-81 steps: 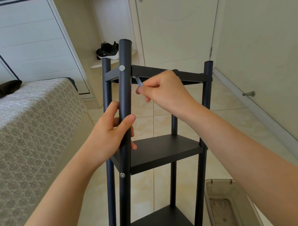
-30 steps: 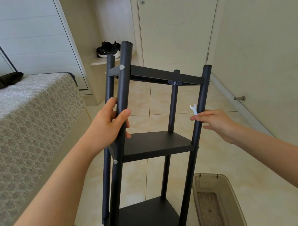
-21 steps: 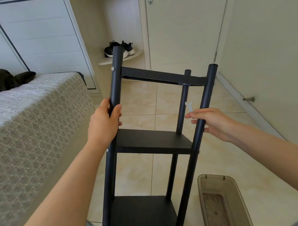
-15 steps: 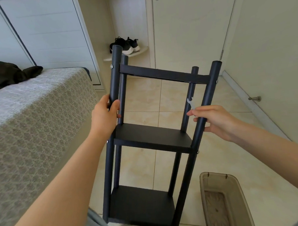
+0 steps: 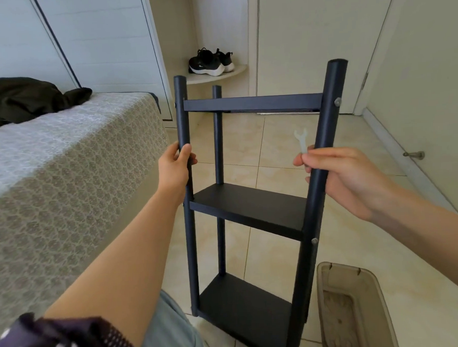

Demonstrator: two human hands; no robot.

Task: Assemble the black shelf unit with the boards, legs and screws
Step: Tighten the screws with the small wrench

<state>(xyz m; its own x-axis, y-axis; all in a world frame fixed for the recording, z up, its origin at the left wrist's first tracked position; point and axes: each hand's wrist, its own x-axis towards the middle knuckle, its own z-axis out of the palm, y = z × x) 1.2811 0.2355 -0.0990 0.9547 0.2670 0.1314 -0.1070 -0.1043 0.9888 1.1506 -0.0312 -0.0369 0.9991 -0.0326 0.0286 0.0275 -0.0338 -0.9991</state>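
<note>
The black shelf unit (image 5: 250, 206) stands upright on the tiled floor with three boards fixed between round black legs. Silver screw heads (image 5: 337, 101) show on the near right leg. My left hand (image 5: 175, 167) grips the left front leg above the middle board. My right hand (image 5: 346, 176) wraps around the right front leg at about the same height and pinches a small white flat wrench (image 5: 301, 141) between thumb and forefinger, its open jaw pointing up. The fourth leg is hidden behind the right one.
A bed with a patterned grey cover (image 5: 65, 167) stands close on the left, dark clothing (image 5: 27, 98) lying on it. A translucent plastic bin (image 5: 354, 309) sits on the floor at the lower right. Black sneakers (image 5: 210, 62) rest on a corner shelf behind; doors and a doorstop (image 5: 413, 154) stand to the right.
My right hand left the top board's screw with the wrench and took hold of the right leg. The shelf unit has turned, so its front now faces me squarely, and sits farther away.
</note>
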